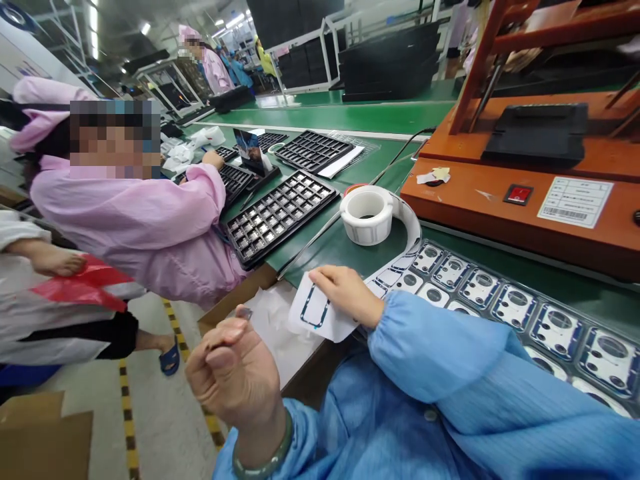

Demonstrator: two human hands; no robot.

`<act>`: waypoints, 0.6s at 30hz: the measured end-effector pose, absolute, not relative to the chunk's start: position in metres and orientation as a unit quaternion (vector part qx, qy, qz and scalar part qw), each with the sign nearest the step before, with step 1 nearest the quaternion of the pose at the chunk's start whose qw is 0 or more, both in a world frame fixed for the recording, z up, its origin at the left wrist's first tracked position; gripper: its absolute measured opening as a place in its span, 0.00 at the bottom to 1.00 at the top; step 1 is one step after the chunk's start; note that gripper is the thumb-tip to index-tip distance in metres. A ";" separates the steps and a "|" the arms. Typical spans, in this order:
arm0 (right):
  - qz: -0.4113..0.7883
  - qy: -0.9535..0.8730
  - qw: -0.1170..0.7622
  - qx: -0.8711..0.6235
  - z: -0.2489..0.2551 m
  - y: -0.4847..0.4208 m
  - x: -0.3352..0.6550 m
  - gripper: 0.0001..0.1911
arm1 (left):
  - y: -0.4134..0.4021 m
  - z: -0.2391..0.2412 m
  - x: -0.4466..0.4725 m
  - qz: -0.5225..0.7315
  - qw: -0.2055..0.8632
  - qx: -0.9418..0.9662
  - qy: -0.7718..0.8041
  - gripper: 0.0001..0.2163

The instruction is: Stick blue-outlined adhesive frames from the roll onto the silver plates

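Green and long, the desk (327,253) is stretching ahead of us, with an orange machine (465,193) standing on its right and a co-worker in pink (145,227) sitting off to our left. Just ahead, a white roll (367,233) is resting on the desk, its strip (336,327) curling around the roll's right side and slanting down leftward. Our right hand (350,293) is gripping the strip by its loose end, thumb on top, and holding it over some white paper (275,327). At that end a dark frame sticker (311,325) is lying on the strip, left of the right hand; its long sides are pointing away from us, leaning slightly right, and the thumb is partly hiding its far end. So the right hand is being the nearer one, while our left hand (237,373) is hovering apart from the strip, lower and farther left, its fingers half curled. A small grey piece (244,313) is showing at a left fingertip; we are not managing to make out whether it is being pinched or merely sticking there.
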State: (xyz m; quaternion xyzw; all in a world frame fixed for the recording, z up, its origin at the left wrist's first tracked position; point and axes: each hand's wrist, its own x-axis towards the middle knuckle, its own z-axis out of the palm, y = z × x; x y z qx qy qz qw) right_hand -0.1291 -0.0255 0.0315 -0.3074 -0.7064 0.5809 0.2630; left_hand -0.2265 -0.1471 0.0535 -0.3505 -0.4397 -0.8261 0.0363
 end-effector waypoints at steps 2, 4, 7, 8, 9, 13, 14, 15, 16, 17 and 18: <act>0.536 -0.735 0.298 -0.288 0.040 -0.026 -0.124 0.10 | -0.142 0.055 -0.222 -0.825 -0.027 -0.329 -0.459 0.04; 0.475 -0.766 0.342 -0.266 0.053 -0.026 -0.109 0.11 | -0.135 0.053 -0.216 -0.816 -0.094 -0.308 -0.481 0.06; 0.462 -0.786 0.329 -0.246 0.070 -0.025 -0.075 0.14 | -0.125 0.049 -0.201 -0.804 -0.195 -0.285 -0.484 0.07; 0.497 -0.774 0.299 -0.252 0.073 -0.025 -0.062 0.15 | -0.121 0.048 -0.194 -0.799 -0.225 -0.282 -0.481 0.07; 0.535 -0.754 0.277 -0.262 0.074 -0.025 -0.049 0.15 | -0.118 0.048 -0.187 -0.794 -0.254 -0.280 -0.476 0.07; 0.637 -0.657 0.252 -0.315 0.068 -0.033 -0.004 0.13 | -0.105 0.045 -0.152 -0.751 -0.374 -0.304 -0.451 0.09; 0.649 -0.638 0.254 -0.328 0.065 -0.036 0.006 0.13 | -0.101 0.044 -0.142 -0.737 -0.400 -0.313 -0.445 0.09; 0.656 -0.622 0.259 -0.341 0.063 -0.039 0.016 0.13 | -0.098 0.042 -0.133 -0.723 -0.422 -0.322 -0.441 0.09; 0.656 -0.610 0.266 -0.356 0.061 -0.042 0.025 0.13 | -0.095 0.040 -0.125 -0.709 -0.440 -0.333 -0.439 0.09; 0.649 -0.603 0.276 -0.372 0.060 -0.045 0.035 0.12 | -0.092 0.039 -0.116 -0.693 -0.454 -0.347 -0.439 0.09; 0.637 -0.600 0.290 -0.388 0.059 -0.049 0.044 0.12 | -0.089 0.037 -0.109 -0.675 -0.465 -0.365 -0.441 0.09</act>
